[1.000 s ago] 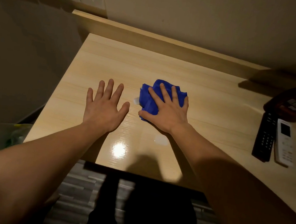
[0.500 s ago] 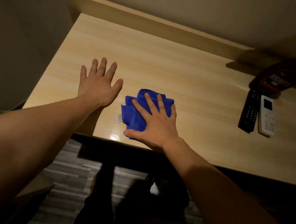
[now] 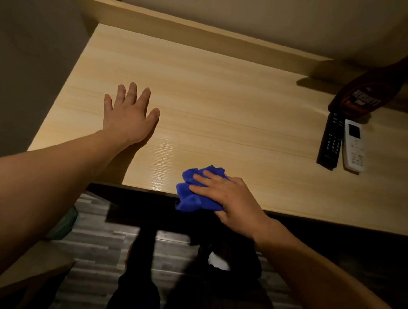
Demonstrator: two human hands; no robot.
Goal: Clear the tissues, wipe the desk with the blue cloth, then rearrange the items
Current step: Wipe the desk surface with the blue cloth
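A crumpled blue cloth (image 3: 193, 193) lies at the front edge of the light wooden desk (image 3: 227, 111), part of it hanging over the edge. My right hand (image 3: 231, 200) presses down on the cloth with the fingers spread across it. My left hand (image 3: 129, 113) lies flat and open on the desk's left part, palm down, holding nothing. No tissues show on the desk.
At the right end of the desk a black remote (image 3: 331, 142) and a white remote (image 3: 354, 147) lie side by side, with a brown syrup bottle (image 3: 362, 95) behind them. A raised wooden ledge (image 3: 198, 30) runs along the wall. A greenish bag (image 3: 64, 225) sits on the floor, lower left.
My right hand has dragged the blue cloth toward me and to the right, from mid-desk to the front edge. My left hand stays flat on the desk.
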